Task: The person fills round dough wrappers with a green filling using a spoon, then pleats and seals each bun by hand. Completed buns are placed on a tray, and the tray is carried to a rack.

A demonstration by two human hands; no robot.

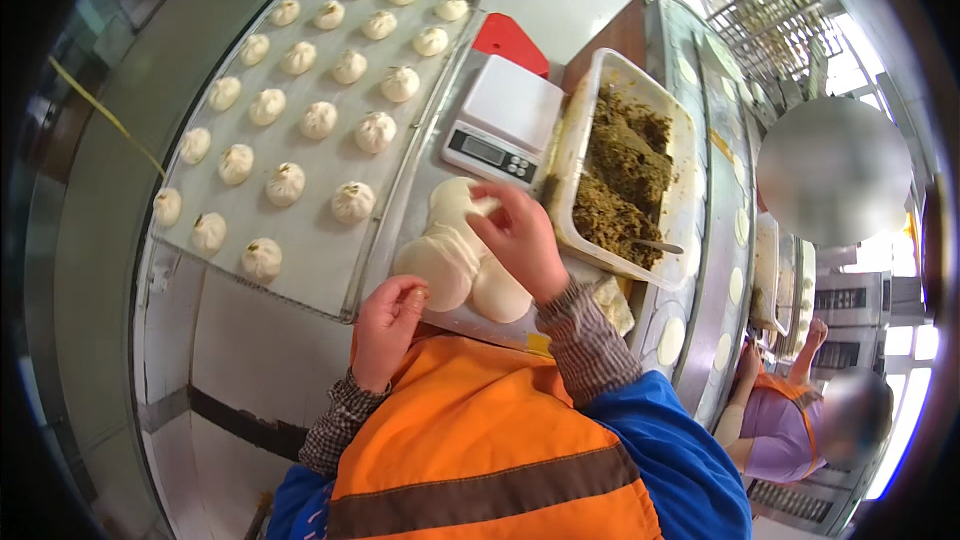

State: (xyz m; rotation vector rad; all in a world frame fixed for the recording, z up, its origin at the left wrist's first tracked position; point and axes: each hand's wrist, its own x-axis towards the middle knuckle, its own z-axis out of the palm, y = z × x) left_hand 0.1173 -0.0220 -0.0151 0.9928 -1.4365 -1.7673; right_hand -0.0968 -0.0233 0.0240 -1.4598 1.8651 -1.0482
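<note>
A pile of round dough wrappers (439, 270) lies overlapping on the metal worktop in front of me. My left hand (386, 326) is at the pile's near left edge, thumb and fingers drawn together with nothing visible in them. Over the right side of the pile is my right hand (525, 236), slightly blurred, its thumb and bent fingers apart. Whether its fingertips touch the dough is unclear. To the left, a lined tray (330, 247) carries rows of pleated buns (285, 184). A plastic tub (682, 187) of brown-green filling (626, 150) stands to the right.
A digital kitchen scale (502, 116) sits beyond the wrappers, with a red object (510, 43) behind it. A metal utensil (660, 246) rests in the filling. Past the tub, a conveyor (701, 300) bears flat dough rounds. Co-workers (784, 420) are at the right.
</note>
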